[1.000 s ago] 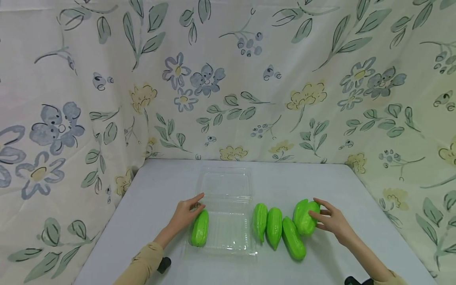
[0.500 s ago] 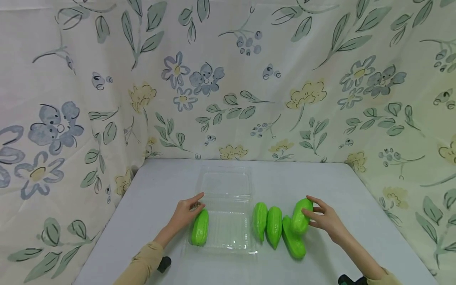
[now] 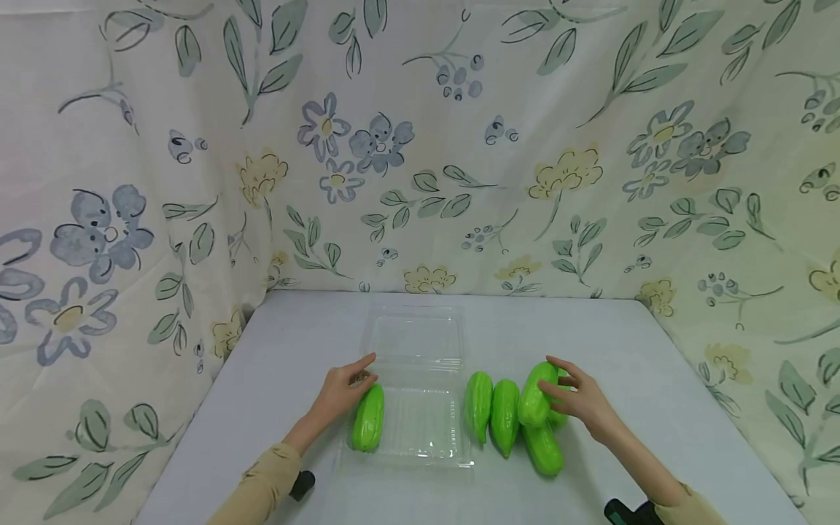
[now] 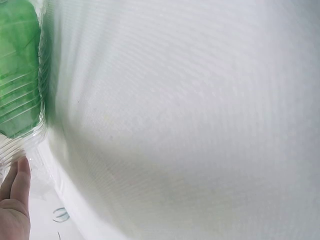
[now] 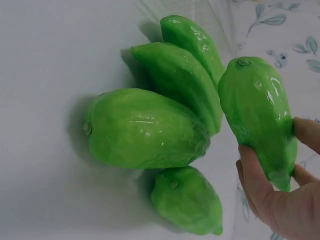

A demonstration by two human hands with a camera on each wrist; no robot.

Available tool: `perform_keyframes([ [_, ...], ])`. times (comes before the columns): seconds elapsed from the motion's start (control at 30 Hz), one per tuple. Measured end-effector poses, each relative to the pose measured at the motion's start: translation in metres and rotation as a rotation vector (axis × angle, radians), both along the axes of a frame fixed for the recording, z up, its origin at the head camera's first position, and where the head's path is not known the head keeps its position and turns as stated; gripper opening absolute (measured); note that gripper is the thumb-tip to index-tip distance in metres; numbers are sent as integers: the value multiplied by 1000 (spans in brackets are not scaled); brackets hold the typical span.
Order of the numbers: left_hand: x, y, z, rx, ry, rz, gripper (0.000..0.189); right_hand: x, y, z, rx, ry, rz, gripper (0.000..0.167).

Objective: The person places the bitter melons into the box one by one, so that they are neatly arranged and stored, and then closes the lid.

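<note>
My right hand (image 3: 580,397) holds a glossy green papaya-like fruit (image 5: 257,107) between thumb and fingers, raised above the table. Beneath and beside it, several similar green fruits (image 3: 504,418) lie on the table; one, largely hidden in the head view, shows as a rounded green fruit (image 5: 187,200) in the right wrist view. A clear plastic box (image 3: 426,461) with its lid folded back stands left of them, holding one green fruit (image 3: 369,419) along its left side. My left hand (image 3: 341,390) grips the box's left edge near the hinge; in the left wrist view fingers (image 4: 21,180) touch its ribbed wall.
A white table (image 3: 308,321) bears everything. Floral cloth (image 3: 426,219) hangs behind it and at both sides. The open lid (image 3: 413,335) lies toward the back of the table. Black wrist devices (image 3: 303,485) sit at both forearms.
My right hand has lifted its green fruit and carried it left, over the lying fruits toward the box. The left hand and the box have stayed in place.
</note>
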State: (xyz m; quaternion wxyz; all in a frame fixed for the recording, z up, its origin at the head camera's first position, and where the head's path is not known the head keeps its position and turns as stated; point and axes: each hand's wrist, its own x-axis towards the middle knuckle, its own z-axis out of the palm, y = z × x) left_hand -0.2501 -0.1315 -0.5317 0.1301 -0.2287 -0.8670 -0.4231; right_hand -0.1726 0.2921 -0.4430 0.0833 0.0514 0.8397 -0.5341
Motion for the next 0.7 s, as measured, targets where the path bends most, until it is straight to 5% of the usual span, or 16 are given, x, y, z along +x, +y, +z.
perform_keyframes([
  [0.7,0,0,-1,0,-20,7,45,-20,-30,3,-71,12,20,65],
])
